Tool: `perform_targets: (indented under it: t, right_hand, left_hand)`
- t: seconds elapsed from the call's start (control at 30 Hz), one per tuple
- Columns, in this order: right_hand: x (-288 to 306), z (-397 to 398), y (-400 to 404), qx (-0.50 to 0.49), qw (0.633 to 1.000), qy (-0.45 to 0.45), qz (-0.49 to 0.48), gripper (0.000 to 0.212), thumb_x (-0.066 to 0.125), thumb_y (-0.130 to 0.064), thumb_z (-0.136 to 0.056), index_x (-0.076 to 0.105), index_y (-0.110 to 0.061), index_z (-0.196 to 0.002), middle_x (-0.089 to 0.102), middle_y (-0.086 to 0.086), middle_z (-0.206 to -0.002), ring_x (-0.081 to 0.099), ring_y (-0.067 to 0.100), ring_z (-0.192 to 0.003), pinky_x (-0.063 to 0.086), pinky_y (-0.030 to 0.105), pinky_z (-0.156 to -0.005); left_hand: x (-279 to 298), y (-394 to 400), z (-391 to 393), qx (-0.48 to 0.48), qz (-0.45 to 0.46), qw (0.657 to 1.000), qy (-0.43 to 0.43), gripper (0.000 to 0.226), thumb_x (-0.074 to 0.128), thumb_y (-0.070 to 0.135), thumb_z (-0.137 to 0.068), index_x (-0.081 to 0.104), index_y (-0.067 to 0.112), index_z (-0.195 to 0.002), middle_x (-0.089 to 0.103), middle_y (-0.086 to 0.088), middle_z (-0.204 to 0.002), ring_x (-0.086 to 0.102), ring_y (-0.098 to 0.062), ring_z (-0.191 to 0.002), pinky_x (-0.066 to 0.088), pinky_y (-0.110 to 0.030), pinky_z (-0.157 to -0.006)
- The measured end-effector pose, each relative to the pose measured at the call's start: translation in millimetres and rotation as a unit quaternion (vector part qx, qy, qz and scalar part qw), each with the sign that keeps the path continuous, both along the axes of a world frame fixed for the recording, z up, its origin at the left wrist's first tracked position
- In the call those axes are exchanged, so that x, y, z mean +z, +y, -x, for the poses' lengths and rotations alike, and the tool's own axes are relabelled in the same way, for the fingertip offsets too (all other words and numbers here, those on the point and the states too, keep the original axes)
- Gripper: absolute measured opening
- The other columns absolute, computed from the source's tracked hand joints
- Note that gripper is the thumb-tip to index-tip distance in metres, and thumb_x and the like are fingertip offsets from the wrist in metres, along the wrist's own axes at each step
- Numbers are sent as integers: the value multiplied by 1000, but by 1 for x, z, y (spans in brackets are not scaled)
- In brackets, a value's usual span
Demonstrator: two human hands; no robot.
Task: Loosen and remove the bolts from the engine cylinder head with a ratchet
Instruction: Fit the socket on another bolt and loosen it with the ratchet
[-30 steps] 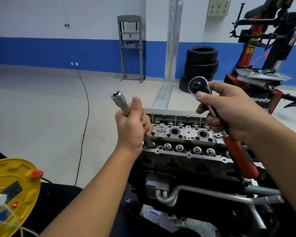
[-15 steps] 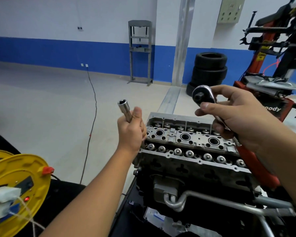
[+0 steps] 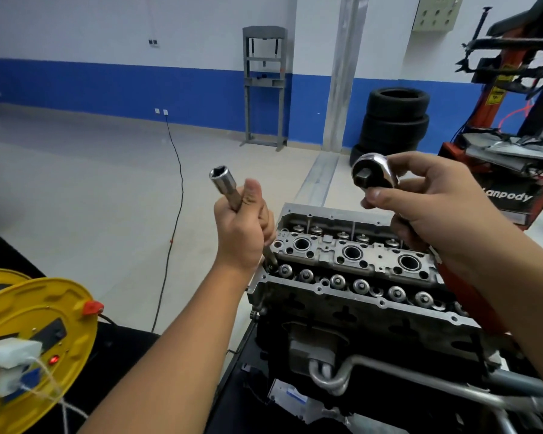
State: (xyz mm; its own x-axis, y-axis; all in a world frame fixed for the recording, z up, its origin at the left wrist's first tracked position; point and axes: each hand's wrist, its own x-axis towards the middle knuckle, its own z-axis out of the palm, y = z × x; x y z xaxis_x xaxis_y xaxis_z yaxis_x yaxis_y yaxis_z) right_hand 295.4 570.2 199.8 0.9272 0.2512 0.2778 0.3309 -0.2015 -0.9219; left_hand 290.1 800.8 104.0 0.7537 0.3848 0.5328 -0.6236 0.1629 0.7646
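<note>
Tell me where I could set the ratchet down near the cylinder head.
Bare floor left of the cylinder head, beyond the black cord. The head's top is crowded with valve springs, and the yellow cable reel fills the near left.

The left hand [image 3: 242,230] grips a long socket bar [image 3: 229,189], its lower end resting at the near corner of the cylinder head [image 3: 351,261]. The right hand [image 3: 436,208] holds the ratchet [image 3: 373,173] raised above the engine, its square drive facing us. A yellow cable reel [image 3: 38,333] sits at lower left.
</note>
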Motion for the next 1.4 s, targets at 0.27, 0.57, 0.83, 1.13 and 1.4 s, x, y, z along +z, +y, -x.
perform_targets:
  t: [0.27,0.57,0.83,1.13,1.4]
  right_hand:
    - [5,3,26,26,998,-48,32,27,81,-11,-88,71,-29,-105,71,20,-88,52,12,-45,42,21,-42]
    - [7,8,44,39,994,-91,48,30,83,-15,-86,72,-42,-92,70,11,-85,56,15,-54,48,31,-53]
    - [9,8,60,55,991,-111,43,30,83,-15,-85,73,-38,-102,68,6,-81,56,14,-54,48,31,-57]
    - [11,9,40,54,987,-142,52,35,83,-17,-84,75,-49,-99,70,4,-84,56,13,-54,47,30,-54]
    - [5,8,46,46,989,-138,37,34,83,-18,-84,74,-49,-95,70,4,-84,58,19,-58,52,35,-59]
  left_hand:
    - [4,0,0,-18,-60,998,25,52,49,41,-105,43,23,-57,33,4,-48,31,-15,-37,30,-23,-41]
    - [-1,6,-5,79,148,985,46,56,52,49,-100,41,28,-50,30,5,-48,28,-13,-37,28,-23,-42]
    - [-2,8,-3,11,42,999,16,54,47,43,-105,41,25,-54,29,3,-48,29,-15,-36,32,-22,-42]
    - [2,4,-1,24,32,999,12,54,45,38,-105,41,25,-52,30,4,-46,30,-13,-35,28,-20,-42]
    - [-4,-5,-1,154,102,982,30,60,48,43,-106,44,29,-48,35,6,-43,33,-15,-35,33,-25,-42]
